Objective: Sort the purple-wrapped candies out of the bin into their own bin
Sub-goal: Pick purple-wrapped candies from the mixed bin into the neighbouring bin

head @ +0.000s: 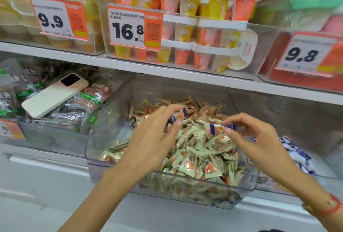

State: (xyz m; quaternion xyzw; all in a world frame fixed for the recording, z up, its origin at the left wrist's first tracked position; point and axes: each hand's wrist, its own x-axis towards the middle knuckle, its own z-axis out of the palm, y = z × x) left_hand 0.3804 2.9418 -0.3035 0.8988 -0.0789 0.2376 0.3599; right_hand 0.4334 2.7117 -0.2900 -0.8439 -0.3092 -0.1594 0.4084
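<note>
Purple candies point(220, 127) were pinched in the right hand point(259, 139) and gripped in the left hand point(154, 135) above the mixed bin point(185, 191); the purple bin point(297, 155) lay just right of it, nearer the right hand.

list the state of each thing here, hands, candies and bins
left hand: fingers curled round purple-wrapped candies, above the mixed bin
right hand: pinching one purple-wrapped candy
clear plastic bin of green-wrapped candies: heaped full
clear bin on the right: holds a few purple-wrapped candies
white phone: lying face down on dark snack packets
</note>
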